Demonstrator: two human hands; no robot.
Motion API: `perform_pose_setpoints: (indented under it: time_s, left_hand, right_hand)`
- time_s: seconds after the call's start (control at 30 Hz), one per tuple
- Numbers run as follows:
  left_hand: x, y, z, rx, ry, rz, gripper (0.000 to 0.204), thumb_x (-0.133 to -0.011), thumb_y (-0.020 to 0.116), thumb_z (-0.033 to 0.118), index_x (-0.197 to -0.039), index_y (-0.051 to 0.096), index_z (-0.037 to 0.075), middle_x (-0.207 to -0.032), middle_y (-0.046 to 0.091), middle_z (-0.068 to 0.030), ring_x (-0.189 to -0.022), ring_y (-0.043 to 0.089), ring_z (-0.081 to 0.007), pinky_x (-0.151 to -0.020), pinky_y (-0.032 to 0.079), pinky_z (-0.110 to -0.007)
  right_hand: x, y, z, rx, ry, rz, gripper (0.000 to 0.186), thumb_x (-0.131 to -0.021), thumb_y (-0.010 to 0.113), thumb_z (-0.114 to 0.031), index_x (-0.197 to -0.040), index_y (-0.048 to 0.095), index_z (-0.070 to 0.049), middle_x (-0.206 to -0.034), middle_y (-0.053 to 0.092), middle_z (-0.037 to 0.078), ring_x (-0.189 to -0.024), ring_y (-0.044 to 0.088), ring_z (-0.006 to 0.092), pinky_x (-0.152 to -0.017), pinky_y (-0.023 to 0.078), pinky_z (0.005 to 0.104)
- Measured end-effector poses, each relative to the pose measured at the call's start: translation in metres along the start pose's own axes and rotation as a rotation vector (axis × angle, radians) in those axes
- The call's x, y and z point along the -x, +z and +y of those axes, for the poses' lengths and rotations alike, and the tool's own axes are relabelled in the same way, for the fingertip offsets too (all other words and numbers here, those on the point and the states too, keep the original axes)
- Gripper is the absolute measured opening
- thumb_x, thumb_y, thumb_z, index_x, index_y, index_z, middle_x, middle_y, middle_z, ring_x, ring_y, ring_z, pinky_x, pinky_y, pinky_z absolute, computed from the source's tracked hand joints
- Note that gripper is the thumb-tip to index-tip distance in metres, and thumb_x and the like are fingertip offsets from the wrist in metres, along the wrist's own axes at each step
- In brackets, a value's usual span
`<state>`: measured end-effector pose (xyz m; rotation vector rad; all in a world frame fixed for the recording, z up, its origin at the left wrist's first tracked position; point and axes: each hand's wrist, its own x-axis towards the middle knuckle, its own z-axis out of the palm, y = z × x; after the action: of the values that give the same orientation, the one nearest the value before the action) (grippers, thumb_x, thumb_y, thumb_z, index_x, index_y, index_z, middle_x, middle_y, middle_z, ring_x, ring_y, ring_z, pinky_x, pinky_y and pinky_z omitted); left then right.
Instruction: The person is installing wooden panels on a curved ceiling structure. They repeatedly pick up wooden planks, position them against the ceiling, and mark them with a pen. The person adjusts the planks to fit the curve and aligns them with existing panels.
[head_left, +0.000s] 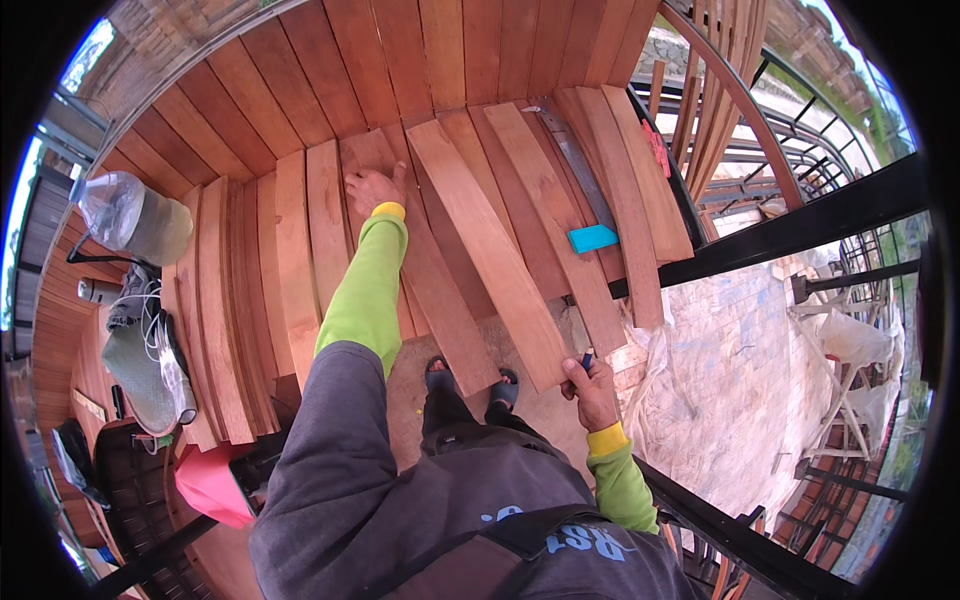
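Reddish-brown wooden planks lie side by side before me, some overlapping at a slant. My left hand (376, 188) rests on a plank (440, 290) near its far end, fingers spread and holding nothing. At the near end of a lighter slanted plank (490, 250), my right hand (592, 395) is closed around a dark blue pen (587, 356). Its thumb is at that plank's corner; whether it also grips the wood I cannot tell. To the right, a square with a turquoise handle (593, 238) and grey metal blade (578, 165) lies across the planks.
Left stand a clear plastic jug (150, 225) of liquid and a bundle of cable and cloth (145, 345). Pink material (215, 487) hangs below. A black metal beam (800, 215) runs right, above a pale tiled surface (720, 370). Red clips (655, 150) sit by the far edge.
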<state>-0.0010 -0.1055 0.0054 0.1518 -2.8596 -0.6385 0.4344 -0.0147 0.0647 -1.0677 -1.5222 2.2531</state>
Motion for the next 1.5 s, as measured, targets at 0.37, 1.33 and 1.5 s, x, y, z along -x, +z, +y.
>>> perform_pose_setpoints:
  time_s: [0.37, 1.33, 1.5]
  left_hand:
    - [0.196, -0.103, -0.007, 0.597, -0.082, -0.594, 0.080, -0.072, 0.071, 0.056, -0.109, 0.054, -0.013, -0.097, 0.063, -0.0274, -0.092, 0.064, -0.0311, -0.083, 0.049, -0.039]
    - [0.042, -0.259, -0.271, -0.307, -0.147, 0.071, 0.060, -0.061, 0.077, 0.039, -0.110, 0.065, 0.007, -0.110, 0.060, -0.0162, -0.106, 0.054, -0.0341, -0.091, 0.045, -0.042]
    - [0.035, -0.227, -0.296, -0.334, -0.021, 0.277, 0.037, -0.071, 0.072, 0.036, -0.096, 0.066, 0.010, -0.103, 0.054, -0.0147, -0.099, 0.051, -0.0326, -0.081, 0.046, -0.043]
  right_hand:
    - [0.021, 0.042, -0.003, 0.596, -0.276, -0.402, 0.023, -0.084, 0.066, -0.020, -0.074, 0.058, -0.002, -0.059, 0.056, 0.006, -0.051, 0.051, 0.0149, -0.049, 0.039, 0.0291]
    - [-0.010, 0.075, -0.004, 0.843, -0.471, -0.751, 0.028, -0.086, 0.065, -0.026, -0.097, 0.063, -0.001, -0.079, 0.066, 0.017, -0.073, 0.067, 0.0272, -0.064, 0.050, 0.0336]
    - [-0.015, 0.082, -0.008, 0.839, -0.485, -0.666, 0.027, -0.088, 0.063, -0.024, -0.099, 0.062, 0.001, -0.083, 0.066, 0.018, -0.077, 0.067, 0.0277, -0.067, 0.050, 0.0336]
